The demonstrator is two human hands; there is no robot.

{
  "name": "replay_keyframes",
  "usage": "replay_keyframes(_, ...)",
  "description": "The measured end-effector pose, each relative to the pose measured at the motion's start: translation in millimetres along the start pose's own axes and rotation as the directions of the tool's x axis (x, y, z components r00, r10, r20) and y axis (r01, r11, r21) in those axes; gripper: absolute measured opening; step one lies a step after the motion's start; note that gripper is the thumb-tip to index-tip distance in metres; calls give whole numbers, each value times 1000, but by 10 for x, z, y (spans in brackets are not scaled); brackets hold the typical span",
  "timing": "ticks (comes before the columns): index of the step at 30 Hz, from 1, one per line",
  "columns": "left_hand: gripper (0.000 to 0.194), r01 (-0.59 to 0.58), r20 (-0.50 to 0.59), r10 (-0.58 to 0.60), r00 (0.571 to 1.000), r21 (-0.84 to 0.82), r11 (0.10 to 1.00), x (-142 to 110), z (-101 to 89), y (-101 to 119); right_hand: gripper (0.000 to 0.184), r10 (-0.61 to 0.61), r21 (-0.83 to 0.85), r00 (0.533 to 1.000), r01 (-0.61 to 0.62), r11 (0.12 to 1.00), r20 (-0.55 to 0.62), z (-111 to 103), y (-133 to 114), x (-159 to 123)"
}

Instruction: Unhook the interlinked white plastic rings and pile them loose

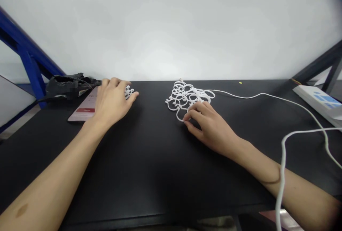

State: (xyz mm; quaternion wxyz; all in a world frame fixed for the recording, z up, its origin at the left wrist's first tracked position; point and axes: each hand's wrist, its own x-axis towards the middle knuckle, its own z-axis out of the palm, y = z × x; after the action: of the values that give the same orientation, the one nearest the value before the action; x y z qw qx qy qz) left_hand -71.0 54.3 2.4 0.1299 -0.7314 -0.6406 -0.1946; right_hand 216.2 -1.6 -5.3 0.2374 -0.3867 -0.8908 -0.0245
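Note:
A heap of thin white rings (179, 95), some with small knobs on them, lies on the black table. My right hand (211, 126) is at the heap's near side, thumb and fingertips pinched on the edge of one white ring (179, 114). Further left, my left hand (113, 97) is palm down with thumb and fingers apart. Beside its thumb, a small group of white knobbed pieces (128, 92) shows, partly hidden by the hand. Under the left wrist lies a phone or tablet (86, 104) with a lit screen and a red button.
Crumpled black plastic (64, 87) sits at the table's back left, near a blue metal frame (32, 65). At the right edge stands a white box (317, 99) with a blue pattern. A white cable (283, 159) crosses over my right forearm; another white cord (248, 97) runs from the heap.

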Motion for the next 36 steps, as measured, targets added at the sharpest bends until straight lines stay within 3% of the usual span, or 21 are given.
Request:
replay_keyframes(4, 26, -171, 34, 195, 980, -353, 920, -94, -75, 379, 10, -14, 40, 996, 18, 999, -92, -12, -25, -2)
replay_keyframes(6, 25, -98, 141, 210, 968, -555, 826, -186, -114, 573, 10, -9, 60, 992, 16, 998, -124, -17, -29, -7)
replay_keyframes(9, 26, 68, 302, 207, 930, -698, 713, -310, -175, 778, 10, -9, 87, 989, 22, 996, -148, -15, -23, -16)
replay_keyframes(12, 25, 166, 375, 225, 899, -769, 617, -363, -211, 853, 9, -7, 141, 991, 27, 990, -135, -8, -28, -23)
replay_keyframes(15, 26, 194, 394, 235, 889, -787, 585, -366, -201, 853, 3, 88, 248, 993, -67, 966, -77, -6, -55, -30)
replay_keyframes(18, 19, 81, 312, 242, 919, -749, 657, -373, -152, 840, 15, 237, 357, 971, -216, 909, -17, -4, -81, -39)
replay_keyframes(20, 13, -124, 171, 331, 928, -696, 707, -387, -110, 837, 27, 283, 402, 959, -260, 878, 4, 2, -84, -42)
replay_keyframes(23, 12, -453, -19, 528, 849, -539, 710, -408, -60, 837, 33, 283, 408, 959, -265, 874, 15, 10, -74, -31)
replay_keyframes(25, 15, -555, -59, 598, 799, -452, 698, -416, -48, 836, 26, 270, 391, 963, -256, 884, 19, 9, -71, -19)
replay_keyframes(30, 16, -607, -85, 632, 770, -399, 687, -412, -56, 824, 14, 275, 382, 962, -251, 889, -6, -6, -85, -5)
replay_keyframes(36, 16, -614, -84, 639, 764, -395, 683, -404, -49, 820, 16, 275, 380, 961, -240, 893, -40, -12, -89, -18)
